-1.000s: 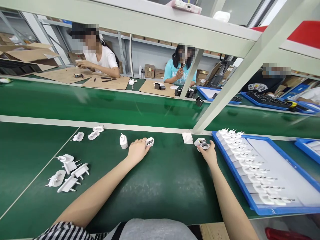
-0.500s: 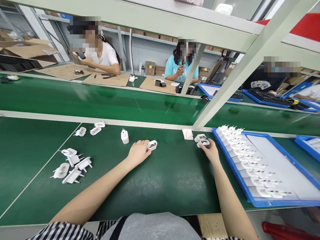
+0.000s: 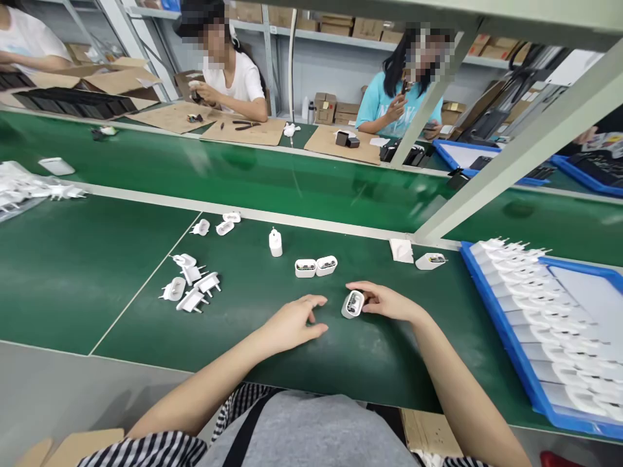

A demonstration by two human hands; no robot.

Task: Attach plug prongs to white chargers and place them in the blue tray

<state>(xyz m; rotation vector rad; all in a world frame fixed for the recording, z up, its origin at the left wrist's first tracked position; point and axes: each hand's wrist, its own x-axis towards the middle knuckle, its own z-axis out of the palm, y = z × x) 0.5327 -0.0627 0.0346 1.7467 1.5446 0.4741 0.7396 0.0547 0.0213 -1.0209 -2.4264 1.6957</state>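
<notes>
My right hand (image 3: 384,302) grips a white charger housing (image 3: 352,303) between thumb and fingers; its top is uncovered and the parts inside show. Close by on the left, my left hand (image 3: 294,323) is empty, thumb and fingers apart, just above the green table (image 3: 272,363). Beyond the hands, two more uncovered charger housings (image 3: 305,268) stand side by side. A closed white charger (image 3: 275,244) with pins up stands left of them. Another uncovered housing (image 3: 430,261) lies on the right, beside a folded white paper (image 3: 402,250).
Several white plug caps with pins (image 3: 193,299) lie loose on the left. A blue tray (image 3: 516,363) holding rows of white chargers stands on the right. A slanted metal post (image 3: 462,201) rises from the table's back edge. Co-workers sit across the bench.
My left hand has let go of a charger housing and drawn back towards me. My right hand has brought a housing leftward from the right side. The view has turned left.
</notes>
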